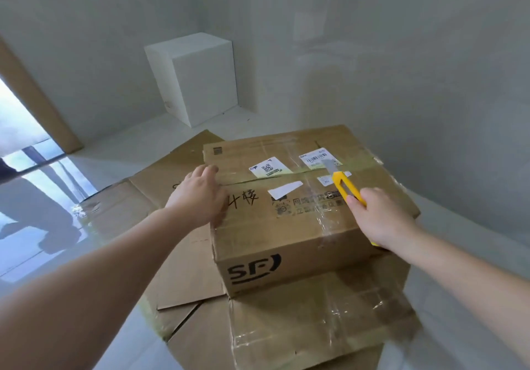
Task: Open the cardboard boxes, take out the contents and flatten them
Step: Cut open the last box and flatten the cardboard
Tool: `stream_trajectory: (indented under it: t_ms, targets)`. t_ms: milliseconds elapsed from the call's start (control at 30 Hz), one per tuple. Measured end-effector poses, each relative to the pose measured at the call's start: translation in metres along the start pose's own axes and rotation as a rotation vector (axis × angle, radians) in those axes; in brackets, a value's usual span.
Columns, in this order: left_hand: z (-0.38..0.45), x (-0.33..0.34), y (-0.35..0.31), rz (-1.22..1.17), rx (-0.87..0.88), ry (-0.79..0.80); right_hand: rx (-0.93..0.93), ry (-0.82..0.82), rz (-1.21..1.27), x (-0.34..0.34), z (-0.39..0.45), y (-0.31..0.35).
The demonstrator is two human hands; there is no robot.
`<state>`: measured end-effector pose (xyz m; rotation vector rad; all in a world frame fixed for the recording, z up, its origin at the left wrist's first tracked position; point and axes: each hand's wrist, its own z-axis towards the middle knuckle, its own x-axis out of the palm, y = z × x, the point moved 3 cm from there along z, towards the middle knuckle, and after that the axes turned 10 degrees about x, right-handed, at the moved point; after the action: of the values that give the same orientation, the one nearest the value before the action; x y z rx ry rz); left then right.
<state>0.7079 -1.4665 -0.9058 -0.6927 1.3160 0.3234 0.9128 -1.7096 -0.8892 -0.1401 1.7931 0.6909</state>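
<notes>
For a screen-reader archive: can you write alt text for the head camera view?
A right hand holds a yellow utility knife, blade at the taped seam of a closed cardboard box, while the left hand rests flat on top. Flattened cardboard lies beneath.

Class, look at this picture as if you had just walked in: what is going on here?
A person is opening a sealed brown cardboard box marked SF, which sits on flattened brown cardboard sheets on the floor. The left hand rests flat on the box's top to steady it. The right hand grips a yellow utility knife, its blade at the taped centre seam. The flaps are not yet open. A white cube stands in the corner.
</notes>
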Motion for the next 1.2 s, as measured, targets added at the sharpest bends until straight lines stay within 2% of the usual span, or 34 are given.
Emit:
stream_trajectory:
  t_ms: [67, 200, 367, 533, 733, 967, 1067, 1200]
  targets:
    - [0.023, 0.007, 0.003, -0.001, 0.057, 0.015, 0.065, 0.103, 0.157, 0.011, -0.013, -0.007]
    - [0.079, 0.016, 0.007, -0.036, 0.012, 0.0, 0.216, 0.284, 0.354, 0.037, -0.045, -0.008]
    - [0.121, 0.022, 0.015, 0.071, 0.014, 0.039, 0.269, 0.281, 0.57, 0.043, -0.059, 0.021]
    - [0.139, 0.031, 0.033, 0.069, -0.101, 0.097, 0.397, 0.342, 0.754, 0.061, -0.065, 0.037]
    - [0.126, 0.025, 0.041, 0.039, -0.151, 0.025, 0.33, 0.233, 0.811, 0.072, -0.06, 0.044]
    - [0.033, 0.008, 0.08, 0.173, -0.393, -0.02, 0.131, 0.113, 0.762, 0.056, 0.02, 0.059]
    - [-0.01, 0.002, 0.075, 0.101, -0.342, -0.006, 0.072, 0.152, 0.697, 0.049, 0.056, 0.06]
    - [-0.039, -0.001, 0.042, 0.036, -0.094, 0.155, 0.027, 0.335, 0.582, 0.046, 0.052, 0.043]
